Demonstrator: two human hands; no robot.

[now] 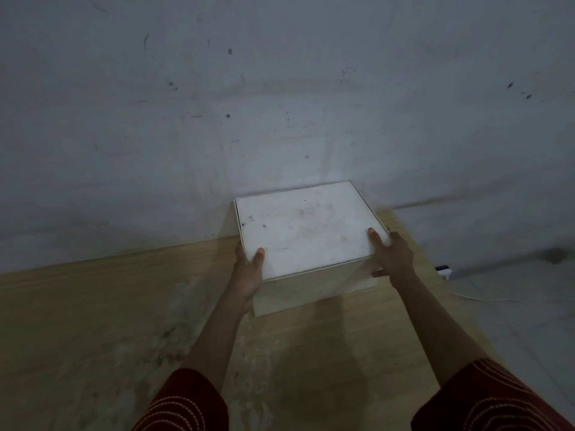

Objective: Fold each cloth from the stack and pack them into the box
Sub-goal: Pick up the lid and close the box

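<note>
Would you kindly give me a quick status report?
Left hand and right hand grip white box at its sides. Box closed, on wooden table. No cloths in view.

A dark red short fabric left sleeve (pixel 186 405) at lower centre and matching right sleeve (pixel 488 402) at lower right bear pale curved stitched lines

I see a dimly lit room: a grey, scuffed wall (pixel 280 88) fills the far side, a stained pale wooden tabletop (pixel 93 306) meets it, and grey floor tiles (pixel 522 321) with a white cable (pixel 473 297) lie right.
</note>
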